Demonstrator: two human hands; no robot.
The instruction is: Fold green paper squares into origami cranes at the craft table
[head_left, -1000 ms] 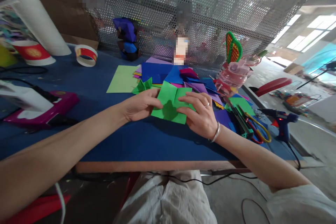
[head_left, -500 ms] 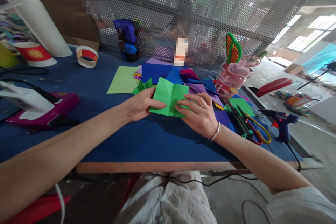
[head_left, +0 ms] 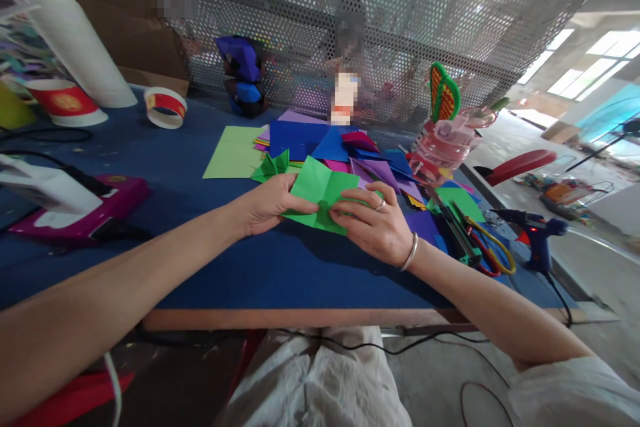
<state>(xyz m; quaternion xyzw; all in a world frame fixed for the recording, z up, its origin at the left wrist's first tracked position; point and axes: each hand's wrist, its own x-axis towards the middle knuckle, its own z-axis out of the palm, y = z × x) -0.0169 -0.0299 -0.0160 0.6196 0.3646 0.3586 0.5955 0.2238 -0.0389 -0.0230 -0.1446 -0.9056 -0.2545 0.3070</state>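
Both of my hands hold one creased green paper square [head_left: 325,190] just above the blue table [head_left: 280,267]. My left hand [head_left: 270,203] pinches its near left edge between thumb and fingers. My right hand [head_left: 375,227], with a ring and a silver bangle, pinches the near right edge, thumb on top. The sheet shows fold lines and tilts up toward me. A small folded green paper shape [head_left: 273,165] lies just behind my left hand.
A pile of coloured paper sheets [head_left: 320,140] and a light green sheet [head_left: 235,152] lie behind. Scissors [head_left: 487,253] and a blue glue gun [head_left: 535,233] are at the right. A pink device [head_left: 85,210], tape roll [head_left: 165,107] and red-white cup [head_left: 67,103] stand left. Mesh screen behind.
The green sheet was lifted and turned between my fingers, then lowered again; my two thumbs have come closer together near its middle front edge.
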